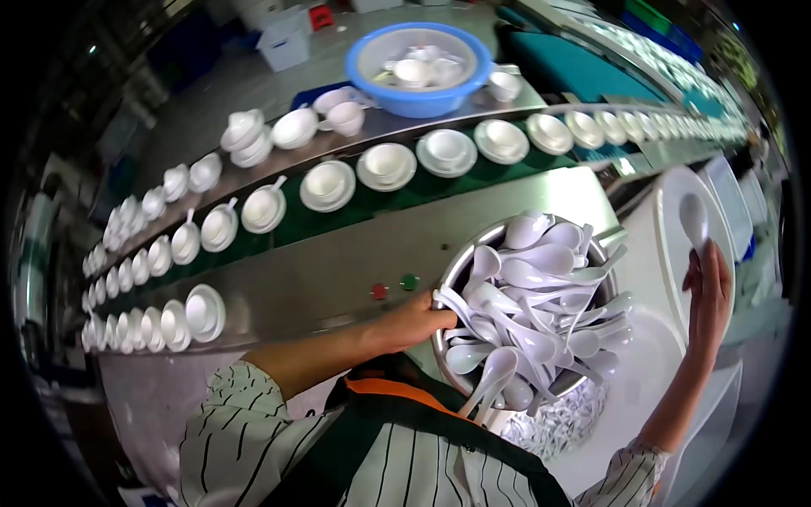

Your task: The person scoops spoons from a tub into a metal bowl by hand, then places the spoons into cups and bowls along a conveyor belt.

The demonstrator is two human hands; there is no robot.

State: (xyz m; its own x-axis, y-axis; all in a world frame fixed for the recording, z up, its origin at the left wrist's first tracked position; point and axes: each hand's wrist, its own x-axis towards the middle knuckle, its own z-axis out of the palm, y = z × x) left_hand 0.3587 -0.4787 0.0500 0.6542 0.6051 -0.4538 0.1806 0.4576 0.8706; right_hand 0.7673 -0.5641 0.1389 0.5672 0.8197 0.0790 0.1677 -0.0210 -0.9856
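Note:
A steel bowl (445, 269) heaped with white soup spoons (528, 270) sits in front of me, right of centre. My left hand (422, 324) is closed at the bowl's left rim, beside a spoon handle jutting over the edge; its fingertips are partly hidden. Off to the right, my right hand (712, 291) grips a white soup spoon (694, 221) by its handle, bowl end up, over a large white tub (667, 338). Shredded white material (557, 422) shows beneath the steel bowl.
A green conveyor belt (338, 218) carries several white cups on saucers (387, 166) across the view. More cups (294, 128) line the far ledge, near a blue basin (420, 101) holding cups. Stacked saucers and cups (204, 313) stand at left on the steel counter (338, 270).

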